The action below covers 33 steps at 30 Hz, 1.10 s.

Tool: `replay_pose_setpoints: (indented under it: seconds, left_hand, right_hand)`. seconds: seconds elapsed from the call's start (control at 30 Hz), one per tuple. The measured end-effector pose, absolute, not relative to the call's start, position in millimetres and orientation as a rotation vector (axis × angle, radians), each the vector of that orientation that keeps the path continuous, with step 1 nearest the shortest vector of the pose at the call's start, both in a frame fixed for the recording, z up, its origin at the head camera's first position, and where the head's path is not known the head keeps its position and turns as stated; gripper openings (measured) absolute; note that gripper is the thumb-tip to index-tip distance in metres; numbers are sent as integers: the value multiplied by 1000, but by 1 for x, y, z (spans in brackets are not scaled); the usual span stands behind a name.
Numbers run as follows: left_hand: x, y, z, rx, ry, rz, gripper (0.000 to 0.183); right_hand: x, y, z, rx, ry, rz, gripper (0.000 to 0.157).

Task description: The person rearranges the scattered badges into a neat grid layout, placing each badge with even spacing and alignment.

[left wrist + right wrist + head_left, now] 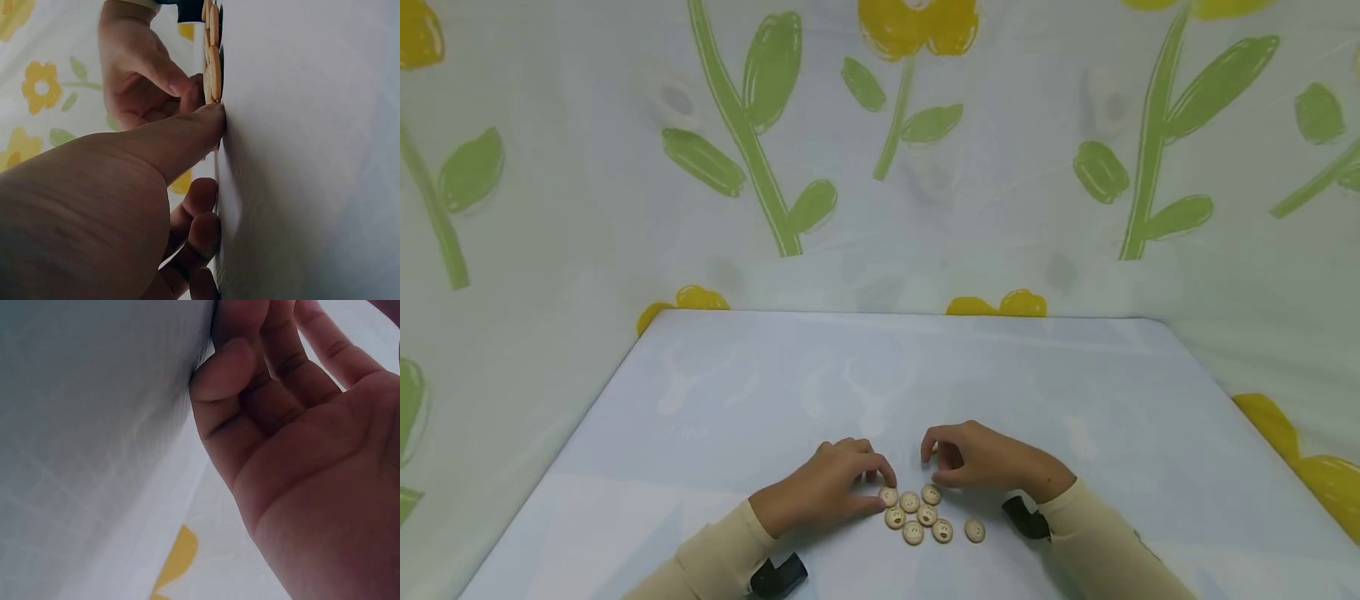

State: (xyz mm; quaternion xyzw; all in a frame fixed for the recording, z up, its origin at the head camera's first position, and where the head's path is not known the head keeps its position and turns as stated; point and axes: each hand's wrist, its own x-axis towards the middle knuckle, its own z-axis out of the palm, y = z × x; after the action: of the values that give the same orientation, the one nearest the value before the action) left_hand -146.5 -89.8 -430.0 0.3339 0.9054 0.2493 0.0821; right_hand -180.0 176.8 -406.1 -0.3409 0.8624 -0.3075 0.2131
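A cluster of round pale wooden buttons [927,515] lies on the table between the two hands, seen edge-on in the left wrist view. My left hand [831,487] comes in from the left, its thumb and forefinger at opposite edges of the leftmost button [888,497]. Beyond the cluster, my right hand [981,457] is low over the table with fingers curled. A pale sliver like a button's edge [935,448] shows between its forefinger and thumb; the fingers hide the rest. In the right wrist view, the right thumb and fingertips [225,372] meet right at the tabletop.
One button [975,531] lies apart, right of the cluster. The white table [775,375] reaches back to a floral cloth [1000,208] hanging behind it. Black wrist devices [778,575] sit below both wrists, close to the tabletop.
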Motion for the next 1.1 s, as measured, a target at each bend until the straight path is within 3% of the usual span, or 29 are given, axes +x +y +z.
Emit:
replay_pose_setpoints:
  seconds: [1.1]
  left_hand:
    - [-147, -91, -436, 987, 2686, 784, 14]
  right_hand:
    - [-169, 171, -405, -1002, 2362, -749, 27]
